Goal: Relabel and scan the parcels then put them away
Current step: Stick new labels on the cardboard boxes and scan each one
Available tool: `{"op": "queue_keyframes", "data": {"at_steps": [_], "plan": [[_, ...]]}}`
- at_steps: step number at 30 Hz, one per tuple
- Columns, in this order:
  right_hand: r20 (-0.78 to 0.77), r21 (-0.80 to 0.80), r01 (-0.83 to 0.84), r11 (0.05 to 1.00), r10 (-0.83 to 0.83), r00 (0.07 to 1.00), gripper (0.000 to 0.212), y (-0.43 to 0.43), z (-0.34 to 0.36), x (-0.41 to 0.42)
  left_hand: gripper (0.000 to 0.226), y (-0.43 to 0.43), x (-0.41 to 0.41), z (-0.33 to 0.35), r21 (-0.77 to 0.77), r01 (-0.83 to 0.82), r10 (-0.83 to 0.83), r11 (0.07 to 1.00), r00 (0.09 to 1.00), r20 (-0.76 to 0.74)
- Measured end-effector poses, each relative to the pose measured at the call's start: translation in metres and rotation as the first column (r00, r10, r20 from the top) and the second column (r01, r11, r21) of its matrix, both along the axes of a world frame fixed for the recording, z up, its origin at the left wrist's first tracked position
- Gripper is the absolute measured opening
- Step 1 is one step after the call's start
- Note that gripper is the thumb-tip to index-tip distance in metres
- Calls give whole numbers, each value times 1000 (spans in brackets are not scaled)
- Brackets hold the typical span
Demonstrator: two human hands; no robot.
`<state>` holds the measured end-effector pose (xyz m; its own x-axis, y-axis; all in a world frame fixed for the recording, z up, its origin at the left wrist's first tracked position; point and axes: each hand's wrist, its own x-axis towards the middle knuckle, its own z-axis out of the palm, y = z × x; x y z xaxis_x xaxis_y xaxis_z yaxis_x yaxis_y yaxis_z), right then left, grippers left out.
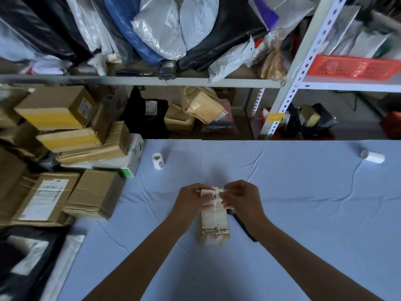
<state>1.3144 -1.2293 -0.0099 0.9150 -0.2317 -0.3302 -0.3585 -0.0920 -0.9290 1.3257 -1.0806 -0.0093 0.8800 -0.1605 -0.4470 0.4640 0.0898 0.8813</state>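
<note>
Cardboard meets us at the centre of the head view: one small brown parcel lies on the table, on its pale blue cloth, long side pointing away from us. Our left hand and right hand come together over the parcel's far end. Both have their fingers curled and pinch a white label with black print, one hand at each side of it. The label sits at the far top edge of the parcel; we cannot tell how much of it touches the box. A dark object lies on the cloth just beside the parcel, partly under our right wrist, too hidden to name.

Further off on the table, a label roll stands upright to the left, and a second roll lies on its side far to the right, well apart from the parcel. Stacked cardboard boxes crowd the table's left edge. Behind, a metal shelf carries plastic mailer bags and a small dark device at its front lip. An orange basket sits on the rack to the right.
</note>
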Motion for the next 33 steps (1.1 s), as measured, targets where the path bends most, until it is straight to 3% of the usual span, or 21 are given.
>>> {"op": "queue_keyframes", "data": {"at_steps": [3, 7, 12, 14, 17, 22, 27, 28, 30, 33], "plan": [[-103, -59, -32, 998, 25, 994, 28, 1, -10, -3, 14, -3, 2, -6, -67, 11, -15, 998, 999, -52], [-215, 196, -105, 975, 147, 966, 20, -3, -10, -4, 21, -4, 3, -15, -65, 24, -29, 998, 996, -80], [-263, 198, 70, 978, -16, 965, 26, -6, -15, -6, 17, -5, 1, -28, 110, -17, 27, 994, 995, -93], [-263, 135, 70, 988, -32, 964, 24, -7, -20, -7, 17, -6, 0, -37, 308, -3, 17, 951, 999, -44], [-270, 16, 64, 998, -57, 961, 26, -5, -31, -11, 16, -8, -5, -43, 618, 72, -153, 783, 985, 80], [-326, -209, -68, 976, -4, 945, 28, 0, -52, -23, 30, -11, -14, -62, 722, 56, -226, 690, 964, 141], [-298, -463, -211, 861, 73, 952, 48, -2, -67, -28, 60, -9, -19, -70, 820, 10, -179, 572, 977, 113], [-293, -475, -226, 850, 90, 952, 54, -5, -70, -27, 68, -6, -18, -73, 820, 9, -156, 572, 983, 98], [-330, -398, -259, 880, 127, 935, 61, -9, -70, -24, 78, 0, -18, -78, 742, 82, -103, 665, 995, -17], [-370, -187, -311, 932, 226, 901, 44, -6, -70, -24, 46, 0, -21, -81, 577, 183, -136, 796, 983, -124]]}}
